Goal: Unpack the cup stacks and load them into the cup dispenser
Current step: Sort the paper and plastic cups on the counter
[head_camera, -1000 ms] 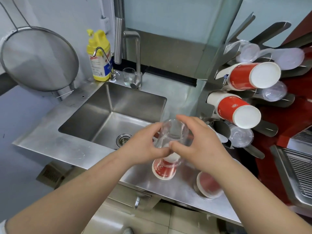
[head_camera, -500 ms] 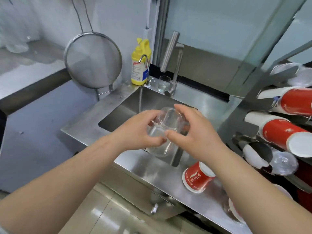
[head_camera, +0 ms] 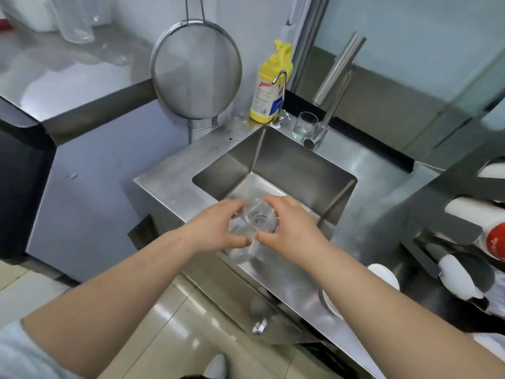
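A stack of clear plastic cups (head_camera: 255, 228) in a thin clear wrapper is held over the front edge of the sink (head_camera: 276, 176), its end facing me. My left hand (head_camera: 218, 228) grips the stack's left side with curled fingers. From the right, my right hand (head_camera: 289, 228) pinches the wrapper at the stack's end between thumb and fingers. The steel cup dispenser (head_camera: 451, 214) stands at the right edge, with red and white paper cup stacks (head_camera: 494, 244) poking out of its slots.
A yellow soap bottle (head_camera: 269, 86), a small tap, a drinking glass (head_camera: 306, 127) and the main faucet (head_camera: 332, 86) stand behind the sink. A mesh strainer (head_camera: 195, 69) hangs on the wall. White paper cups (head_camera: 382, 274) lie on the counter by my right forearm.
The view has swung left and down, so the dispenser has slid to the right edge. Both hands have kept hold of the clear cup stack and turned its end toward me.
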Demonstrator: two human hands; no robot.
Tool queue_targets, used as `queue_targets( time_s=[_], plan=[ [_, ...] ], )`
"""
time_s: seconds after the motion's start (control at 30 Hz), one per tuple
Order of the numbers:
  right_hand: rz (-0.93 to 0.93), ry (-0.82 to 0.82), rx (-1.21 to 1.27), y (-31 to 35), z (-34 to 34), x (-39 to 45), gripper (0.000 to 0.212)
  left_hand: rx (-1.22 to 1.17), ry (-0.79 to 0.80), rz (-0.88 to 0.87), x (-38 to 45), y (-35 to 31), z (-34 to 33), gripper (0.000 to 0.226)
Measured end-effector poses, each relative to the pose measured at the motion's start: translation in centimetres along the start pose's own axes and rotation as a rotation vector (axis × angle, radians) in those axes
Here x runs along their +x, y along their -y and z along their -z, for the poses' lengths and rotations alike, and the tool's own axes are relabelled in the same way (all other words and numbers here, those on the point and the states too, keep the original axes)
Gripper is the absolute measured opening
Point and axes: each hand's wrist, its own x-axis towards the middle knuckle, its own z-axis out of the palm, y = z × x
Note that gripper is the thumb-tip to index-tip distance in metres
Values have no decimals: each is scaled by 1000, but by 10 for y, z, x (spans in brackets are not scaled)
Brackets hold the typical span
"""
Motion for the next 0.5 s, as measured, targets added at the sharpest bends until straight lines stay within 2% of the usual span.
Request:
queue_targets(
  time_s=[0.27, 0.5],
  plan=[
    [-23, 73, -49, -9, -26, 7, 72, -87, 1, 98, -10, 17, -19, 82],
    [-28, 75, -61, -6, -25, 9, 65, -119, 23, 89, -7, 16, -18, 82]
  ],
)
